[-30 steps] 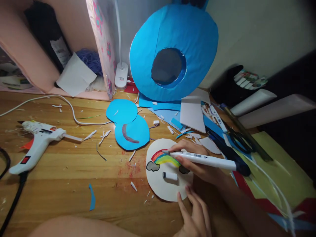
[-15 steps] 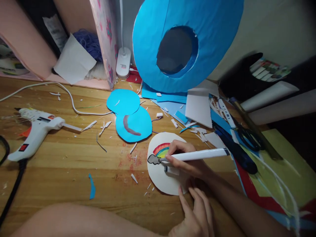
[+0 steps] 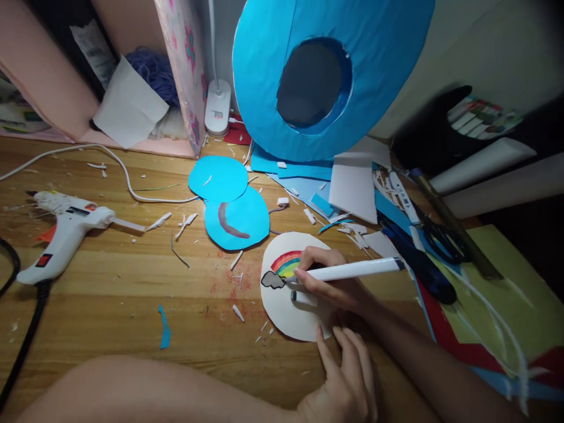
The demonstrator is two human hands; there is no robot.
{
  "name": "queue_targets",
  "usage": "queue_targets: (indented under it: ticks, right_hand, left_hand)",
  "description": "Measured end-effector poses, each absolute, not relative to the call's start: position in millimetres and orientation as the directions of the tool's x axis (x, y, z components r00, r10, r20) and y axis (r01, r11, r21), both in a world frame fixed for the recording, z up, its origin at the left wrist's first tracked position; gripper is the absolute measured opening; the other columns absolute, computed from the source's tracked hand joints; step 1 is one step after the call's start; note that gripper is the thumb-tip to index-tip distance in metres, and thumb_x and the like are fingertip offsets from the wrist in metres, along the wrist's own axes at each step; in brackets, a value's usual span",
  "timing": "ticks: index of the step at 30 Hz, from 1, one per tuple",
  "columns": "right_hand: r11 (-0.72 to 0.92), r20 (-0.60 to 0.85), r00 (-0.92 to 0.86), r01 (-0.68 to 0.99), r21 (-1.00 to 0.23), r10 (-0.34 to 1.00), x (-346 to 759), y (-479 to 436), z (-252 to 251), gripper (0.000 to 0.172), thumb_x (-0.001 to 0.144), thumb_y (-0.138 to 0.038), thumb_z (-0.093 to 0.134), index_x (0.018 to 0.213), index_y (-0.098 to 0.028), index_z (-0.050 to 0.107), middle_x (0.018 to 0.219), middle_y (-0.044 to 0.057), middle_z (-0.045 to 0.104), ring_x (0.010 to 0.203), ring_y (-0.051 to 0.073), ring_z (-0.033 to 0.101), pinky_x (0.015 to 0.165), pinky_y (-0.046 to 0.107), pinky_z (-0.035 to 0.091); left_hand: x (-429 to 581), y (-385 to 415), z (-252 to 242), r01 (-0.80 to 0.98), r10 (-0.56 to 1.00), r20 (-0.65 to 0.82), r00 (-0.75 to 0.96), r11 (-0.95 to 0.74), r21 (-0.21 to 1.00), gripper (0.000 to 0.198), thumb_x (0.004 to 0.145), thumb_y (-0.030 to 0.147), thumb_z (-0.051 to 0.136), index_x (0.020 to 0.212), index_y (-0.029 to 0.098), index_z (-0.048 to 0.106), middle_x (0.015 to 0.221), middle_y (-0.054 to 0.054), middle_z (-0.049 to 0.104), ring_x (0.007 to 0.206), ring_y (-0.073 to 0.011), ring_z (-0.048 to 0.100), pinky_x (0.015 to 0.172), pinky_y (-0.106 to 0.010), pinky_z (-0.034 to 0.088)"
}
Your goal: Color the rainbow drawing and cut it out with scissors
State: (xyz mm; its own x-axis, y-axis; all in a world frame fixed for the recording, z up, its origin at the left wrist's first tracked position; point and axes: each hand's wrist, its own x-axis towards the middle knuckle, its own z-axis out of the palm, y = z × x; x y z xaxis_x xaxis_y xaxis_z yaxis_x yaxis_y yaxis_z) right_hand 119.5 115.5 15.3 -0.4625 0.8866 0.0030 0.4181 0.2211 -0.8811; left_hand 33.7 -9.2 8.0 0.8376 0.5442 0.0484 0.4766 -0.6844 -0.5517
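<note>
My right hand (image 3: 328, 273) grips a white marker (image 3: 356, 269), its tip at the right edge of a grey cloud (image 3: 273, 280) with a black outline. The cloud is drawn at the left foot of a rainbow (image 3: 285, 264) on a round white paper disc (image 3: 286, 320). Part of the rainbow is hidden behind my fingers. A marker cap (image 3: 304, 298) lies on the disc just below the tip. My left hand (image 3: 343, 376) rests with fingers stretched out, fingertips at the disc's lower right edge.
Left on the wooden table lies a glue gun (image 3: 66, 235). Blue paper circles (image 3: 238, 217) sit beyond the disc, and a large blue ring (image 3: 259, 88) stands behind. Scissors (image 3: 445, 238) and a dark-handled tool (image 3: 423, 270) lie right. White scraps are scattered about.
The cloud's grey fill looks more even now. My right hand stays at the cloud with the marker, and my left hand keeps its place. The whole view has shifted slightly.
</note>
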Motion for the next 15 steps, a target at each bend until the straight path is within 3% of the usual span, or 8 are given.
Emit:
queue_targets:
  ticks: [4, 10, 15]
  right_hand:
    - [0.230, 0.019, -0.471, 0.394, -0.890, 0.882, 119.7, 116.0, 16.9, 0.020, 0.084, -0.032, 0.058, 0.070, -0.019, 0.054, 0.062, 0.000, 0.056, 0.057, 0.013, 0.048, 0.052, 0.025, 0.037]
    - [0.134, -0.048, -0.438, 0.376, -0.917, 0.898, 119.3, 116.2, 19.5, 0.025, 0.083, -0.040, 0.059, 0.069, -0.020, 0.053, 0.058, -0.001, 0.052, 0.054, 0.013, 0.046, 0.050, 0.025, 0.034]
    - [0.077, -0.067, -0.432, 0.309, -0.948, 0.899, 119.1, 115.0, 17.2, 0.025, 0.083, -0.038, 0.061, 0.068, -0.019, 0.054, 0.060, -0.002, 0.053, 0.054, 0.012, 0.046, 0.049, 0.024, 0.032]
  left_hand:
    - [28.5, -3.9, 8.2, 0.633, 0.562, 0.296, 0.773, -0.645, -0.429, 0.040, 0.089, 0.022, 0.033, 0.112, 0.023, 0.067, 0.102, -0.001, 0.069, 0.093, -0.0168, 0.067, 0.070, -0.030, 0.061]
    - [34.9, -10.5, 6.1, 0.562, 0.582, 0.144, 0.800, -0.645, -0.518, 0.046, 0.089, 0.023, 0.028, 0.123, 0.023, 0.059, 0.113, -0.004, 0.065, 0.100, -0.0207, 0.066, 0.075, -0.038, 0.059]
    - [36.5, -12.7, 6.1, 0.575, 0.607, 0.126, 0.785, -0.637, -0.514, 0.048, 0.090, 0.025, 0.025, 0.125, 0.023, 0.057, 0.117, -0.005, 0.063, 0.104, -0.0218, 0.064, 0.077, -0.039, 0.058]
